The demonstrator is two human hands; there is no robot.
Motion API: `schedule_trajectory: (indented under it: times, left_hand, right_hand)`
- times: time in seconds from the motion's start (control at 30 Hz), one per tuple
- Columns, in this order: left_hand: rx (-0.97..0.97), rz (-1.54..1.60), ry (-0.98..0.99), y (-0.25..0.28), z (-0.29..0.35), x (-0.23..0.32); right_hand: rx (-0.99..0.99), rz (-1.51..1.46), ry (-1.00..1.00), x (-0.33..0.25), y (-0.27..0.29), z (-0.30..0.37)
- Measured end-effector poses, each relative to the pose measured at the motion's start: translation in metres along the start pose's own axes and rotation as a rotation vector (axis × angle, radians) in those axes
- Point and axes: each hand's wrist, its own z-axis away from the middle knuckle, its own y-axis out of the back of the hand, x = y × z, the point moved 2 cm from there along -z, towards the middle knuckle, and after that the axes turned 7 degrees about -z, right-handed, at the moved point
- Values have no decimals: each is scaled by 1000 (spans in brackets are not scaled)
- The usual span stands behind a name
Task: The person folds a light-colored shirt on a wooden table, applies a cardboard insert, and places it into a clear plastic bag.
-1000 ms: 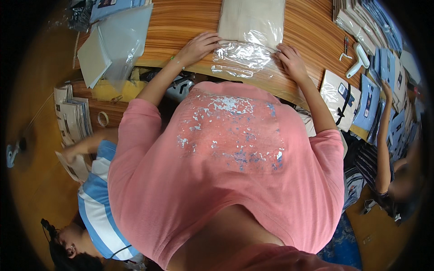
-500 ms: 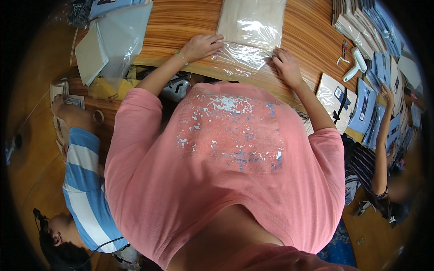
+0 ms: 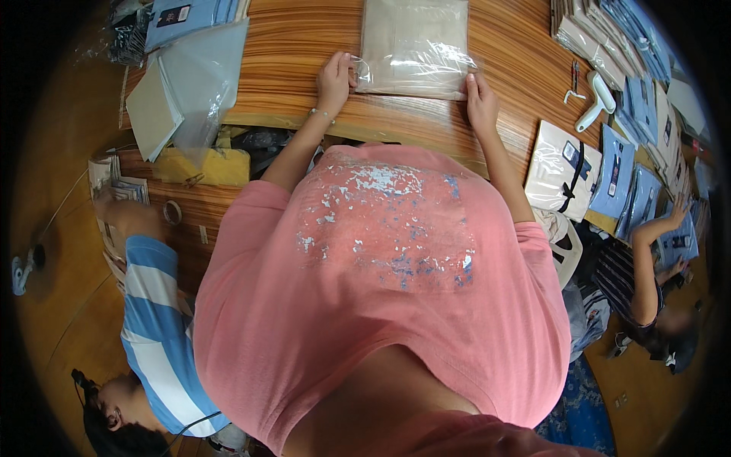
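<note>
A beige folded cloth piece in a clear plastic bag point(image 3: 415, 49) lies flat on the wooden table in front of me, its near edge straight. My left hand point(image 3: 333, 82) is at the bag's near left corner, fingers closed on the plastic edge. At the near right corner, my right hand point(image 3: 481, 103) pinches the other side of the plastic between thumb and fingers. Light glints off the film along the near part of the package.
To the left lie clear plastic sheets point(image 3: 202, 84), cream cards point(image 3: 154, 107) and blue packed garments point(image 3: 190, 21). At the right are a white lint roller point(image 3: 596, 101), small red-handled snippers point(image 3: 574, 80), a beige garment with black ribbon point(image 3: 560, 164) and stacked packages. Co-workers sit on both sides.
The loose clear flap that lay toward me no longer sticks out; the package's near edge is now straight. My hands have shifted to its near corners.
</note>
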Motion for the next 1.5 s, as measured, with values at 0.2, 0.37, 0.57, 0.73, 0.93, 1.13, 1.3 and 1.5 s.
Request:
schedule_trajectory:
  times: [0.2,0.37,0.57,0.73,0.93,1.13,1.3,1.5]
  left_hand:
    - [-161,404,172,6,-8,-6]
    - [-60,377,-33,-3,-2,18]
    - [174,58,-177,-18,-16,23]
    - [183,-78,-151,-18,-21,32]
    - [111,-124,-96,-24,-33,30]
    - [150,-304,-174,-26,-41,16]
    - [202,-343,-230,-27,-42,18]
    - [134,-322,-165,-29,-51,15]
  right_hand:
    - [17,1,8,6,-4,-4]
    - [17,41,14,2,-2,-3]
    - [28,20,-5,-2,-1,-2]
    - [5,-65,-54,10,-5,-6]
    - [74,-90,-69,24,-9,-11]
    - [63,-85,-95,18,-9,-14]
    - [85,-35,-149,24,-11,-18]
    - [26,-44,-202,29,-13,-24]
